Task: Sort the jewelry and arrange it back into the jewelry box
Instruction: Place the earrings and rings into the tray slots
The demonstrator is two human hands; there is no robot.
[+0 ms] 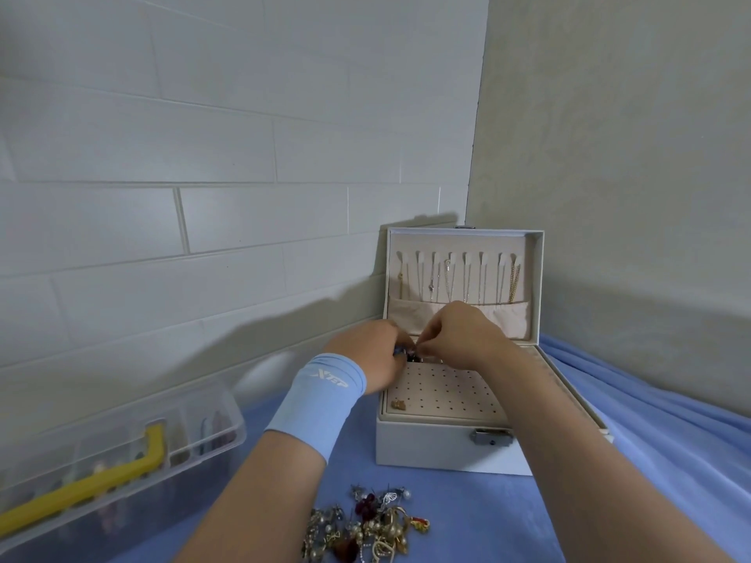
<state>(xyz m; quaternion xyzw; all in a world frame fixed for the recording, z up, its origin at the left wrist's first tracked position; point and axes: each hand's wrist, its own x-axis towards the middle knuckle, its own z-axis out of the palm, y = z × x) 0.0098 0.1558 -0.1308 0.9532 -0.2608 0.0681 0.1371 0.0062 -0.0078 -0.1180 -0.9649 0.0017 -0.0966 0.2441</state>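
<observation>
Over the jewelry box point(426, 449), a small earring point(406, 353) is pinched by the left hand point(372, 357) and the right hand point(461, 339).

The jewelry box point(426, 446) has a matt pale shell, a soft pink cloth-like lining point(467, 243) and a metal clasp point(491, 437). Left of it stands a clear, glossy plastic case point(122, 434); beneath it lies smooth blue cloth point(487, 522).

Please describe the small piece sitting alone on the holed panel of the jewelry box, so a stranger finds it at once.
Find the open white jewelry box on the blue cloth, in the wall corner. Its base holds a pink panel with holes; the small golden-brown piece sits at the near left corner. Unlike the tangled heap on the cloth, it lies alone.
</observation>
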